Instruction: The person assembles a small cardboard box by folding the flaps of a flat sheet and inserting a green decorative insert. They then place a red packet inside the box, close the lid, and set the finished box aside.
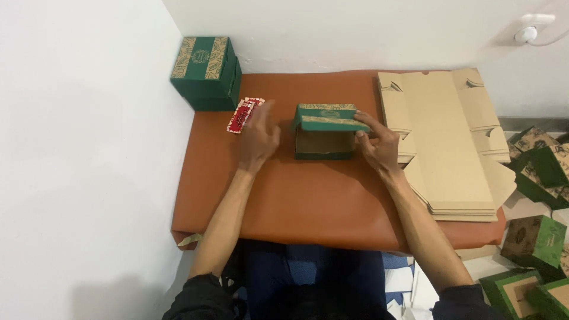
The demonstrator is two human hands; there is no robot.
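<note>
A small green cardboard box (325, 131) with a leaf-patterned band lies on the orange table top (320, 201), its lid half raised and its brown inside showing. My right hand (378, 142) holds the box at its right side, fingers on the lid's edge. My left hand (259, 136) hovers open and slightly blurred to the left of the box, touching nothing. A small red and white packet (243, 114) lies just beyond my left hand.
Two closed green boxes (206, 72) are stacked at the table's far left corner against the wall. A pile of flat brown box blanks (446, 130) covers the table's right side. Several more green boxes (536, 237) lie on the floor at the right.
</note>
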